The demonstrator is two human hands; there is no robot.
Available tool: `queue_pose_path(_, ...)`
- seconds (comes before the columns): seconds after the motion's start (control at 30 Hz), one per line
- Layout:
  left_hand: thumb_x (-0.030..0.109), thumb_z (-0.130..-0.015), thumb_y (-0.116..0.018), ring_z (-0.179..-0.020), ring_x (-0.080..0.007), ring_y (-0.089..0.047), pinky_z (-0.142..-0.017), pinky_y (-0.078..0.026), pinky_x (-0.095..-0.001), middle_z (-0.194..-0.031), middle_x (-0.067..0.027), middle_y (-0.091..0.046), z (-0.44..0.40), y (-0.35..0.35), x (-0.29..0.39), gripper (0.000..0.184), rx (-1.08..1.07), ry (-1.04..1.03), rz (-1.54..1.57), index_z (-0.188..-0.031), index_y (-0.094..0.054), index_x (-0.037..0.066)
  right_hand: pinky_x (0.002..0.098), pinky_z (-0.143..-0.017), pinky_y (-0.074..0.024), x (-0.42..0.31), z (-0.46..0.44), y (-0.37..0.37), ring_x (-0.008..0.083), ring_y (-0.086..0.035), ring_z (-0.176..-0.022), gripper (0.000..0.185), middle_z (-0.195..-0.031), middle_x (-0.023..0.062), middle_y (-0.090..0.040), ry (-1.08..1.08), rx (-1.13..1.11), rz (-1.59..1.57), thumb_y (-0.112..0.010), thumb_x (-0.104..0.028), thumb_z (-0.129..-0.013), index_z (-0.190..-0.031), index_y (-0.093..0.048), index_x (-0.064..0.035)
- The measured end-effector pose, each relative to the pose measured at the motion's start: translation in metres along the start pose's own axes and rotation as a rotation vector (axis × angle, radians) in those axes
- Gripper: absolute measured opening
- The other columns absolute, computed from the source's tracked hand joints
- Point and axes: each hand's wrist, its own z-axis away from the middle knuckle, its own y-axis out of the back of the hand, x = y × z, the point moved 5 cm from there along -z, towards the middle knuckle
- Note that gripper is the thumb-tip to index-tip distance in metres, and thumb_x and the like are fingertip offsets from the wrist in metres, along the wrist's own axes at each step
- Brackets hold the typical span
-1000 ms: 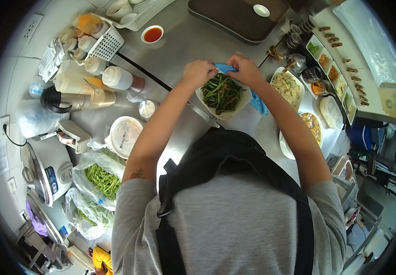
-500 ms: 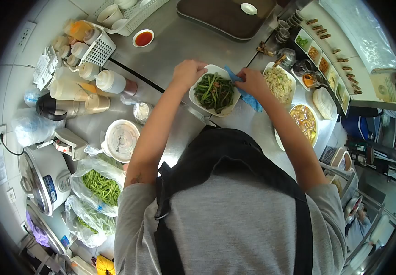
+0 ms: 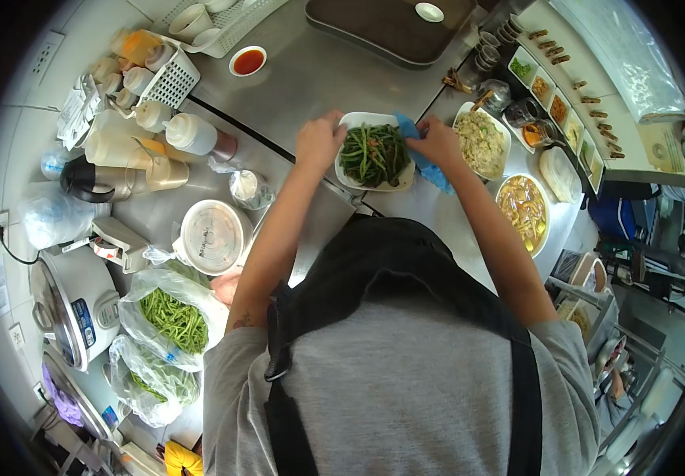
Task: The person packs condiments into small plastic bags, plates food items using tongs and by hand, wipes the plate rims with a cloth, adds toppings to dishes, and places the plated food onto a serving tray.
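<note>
A square white plate [image 3: 353,119] of cooked green beans [image 3: 374,155] sits on the steel counter in front of me. My left hand [image 3: 320,144] is closed at the plate's left edge, the fingertips partly hidden by the hand. On the opposite side, my right hand [image 3: 439,146] pinches a blue cloth [image 3: 408,127], which lies against the right rim and hangs down beside it. Just right of that hand is a white plate of fried rice [image 3: 481,144]. Below the rice, partly behind my right forearm, stands a bowl of saucy food with brown and yellow pieces [image 3: 523,208].
A brown tray [image 3: 382,24] and a small dish of red sauce [image 3: 248,61] are at the back. Squeeze bottles [image 3: 190,133], a lidded tub [image 3: 214,236] and bags of raw green beans [image 3: 172,319] line the left. Garnish containers [image 3: 548,91] stand at the right.
The bean plate has turned to sit straighter and shifted slightly right. My left hand has moved lower along its left edge. My right hand stays with the blue cloth.
</note>
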Motion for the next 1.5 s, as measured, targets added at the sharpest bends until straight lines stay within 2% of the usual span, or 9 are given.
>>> queue_pose_path(0.2, 0.019, -0.086, -0.058, -0.058, -0.0309, -0.065, -0.063, -0.052, -0.0411, -0.072, -0.0181, -0.066, 0.016, -0.008, -0.002, 0.023, 0.001, 0.196, 0.152, -0.105, -0.061, 0.006, 0.0393, -0.077, -0.0506, 0.033, 0.023, -0.015, 0.0339, -0.065, -0.085, 0.05, -0.088, 0.0194, -0.066, -0.094, -0.196, -0.029, -0.074, -0.04, -0.063, -0.093, -0.064, -0.0016)
queue_pose_path(0.33, 0.013, -0.088, -0.053, -0.043, -0.0233, -0.061, -0.05, -0.052, -0.035, -0.066, -0.0171, -0.065, 0.028, -0.012, -0.002, 0.025, -0.039, 0.274, 0.376, -0.108, -0.058, -0.001, 0.0396, -0.073, -0.0501, 0.032, 0.039, -0.016, 0.0339, -0.065, -0.08, 0.049, -0.082, 0.0198, -0.065, -0.121, -0.082, -0.094, -0.074, -0.039, -0.062, -0.09, -0.062, -0.0004)
queue_pose_path(0.6, 0.009, -0.088, -0.049, -0.043, -0.0217, -0.063, -0.039, -0.051, -0.0322, -0.063, -0.0164, -0.063, 0.047, -0.015, -0.002, 0.029, -0.015, 0.294, 0.539, -0.114, -0.055, -0.004, 0.0375, -0.063, -0.0499, 0.03, 0.057, -0.026, 0.0278, -0.061, -0.064, 0.045, -0.071, 0.0157, -0.062, -0.223, 0.009, -0.301, -0.075, -0.031, -0.064, -0.091, -0.058, 0.0001)
queue_pose_path(0.7, 0.008, -0.089, -0.047, -0.046, -0.0233, -0.064, -0.04, -0.052, -0.0323, -0.065, -0.0178, -0.063, 0.055, -0.019, -0.004, 0.032, -0.045, 0.335, 0.653, -0.118, -0.051, -0.005, 0.0365, -0.063, -0.0499, 0.024, 0.07, -0.016, 0.0255, -0.061, -0.063, 0.041, -0.069, 0.0132, -0.06, -0.469, -0.076, -0.802, -0.073, -0.025, -0.069, -0.096, -0.056, 0.0)
queue_pose_path(0.8, 0.01, -0.091, -0.044, -0.049, -0.0248, -0.065, -0.041, -0.054, -0.0321, -0.07, -0.0185, -0.064, 0.062, -0.024, -0.004, 0.037, -0.124, 0.414, 0.771, -0.125, -0.042, -0.002, 0.0356, -0.064, -0.0501, 0.026, 0.062, -0.013, 0.0242, -0.061, -0.065, 0.04, -0.07, 0.0129, -0.06, -0.42, -0.133, -0.668, -0.071, -0.02, -0.073, -0.103, -0.053, -0.0003)
queue_pose_path(0.9, 0.012, -0.093, -0.041, -0.052, -0.0254, -0.066, -0.042, -0.055, -0.0319, -0.077, -0.0194, -0.064, 0.068, -0.027, -0.004, 0.037, -0.142, 0.457, 0.828, -0.127, -0.039, -0.002, 0.0356, -0.066, -0.0503, 0.028, 0.051, -0.018, 0.0239, -0.062, -0.067, 0.045, -0.071, 0.0137, -0.061, -0.197, 0.114, -0.384, -0.072, -0.023, -0.072, -0.105, -0.052, 0.0008)
queue_pose_path(1.3, 0.012, -0.094, -0.039, -0.062, -0.0266, -0.068, -0.049, -0.057, -0.032, -0.087, -0.0225, -0.063, 0.09, -0.042, 0.011, 0.033, -0.085, 0.487, 1.054, -0.122, -0.034, -0.005, 0.0378, -0.06, -0.0503, 0.015, 0.094, -0.011, 0.0246, -0.062, -0.07, 0.042, -0.083, 0.0157, -0.061, -0.483, -0.054, -0.879, -0.068, -0.017, -0.075, -0.108, -0.05, 0.0012)
queue_pose_path(1.4, 0.014, -0.094, -0.044, -0.073, -0.0281, -0.069, -0.051, -0.058, -0.0331, -0.096, -0.0243, -0.062, 0.096, -0.056, 0.006, 0.035, -0.023, 0.546, 1.149, -0.121, -0.031, -0.005, 0.0386, -0.059, -0.0512, 0.003, 0.102, 0.009, 0.0298, -0.063, -0.071, 0.037, -0.084, 0.0179, -0.062, -0.18, 0.132, -0.28, -0.065, -0.013, -0.078, -0.108, -0.05, 0.0)
queue_pose_path(1.5, 0.019, -0.095, -0.049, -0.077, -0.0264, -0.069, -0.051, -0.057, -0.0322, -0.097, -0.0208, -0.063, 0.106, -0.054, 0.008, 0.039, -0.141, 0.597, 1.128, -0.122, -0.031, -0.003, 0.0416, -0.064, -0.0513, 0.025, 0.101, -0.029, 0.0367, -0.063, -0.073, 0.035, -0.083, 0.0209, -0.063, 0.09, 0.137, -0.032, -0.065, -0.012, -0.078, -0.109, -0.052, -0.0012)
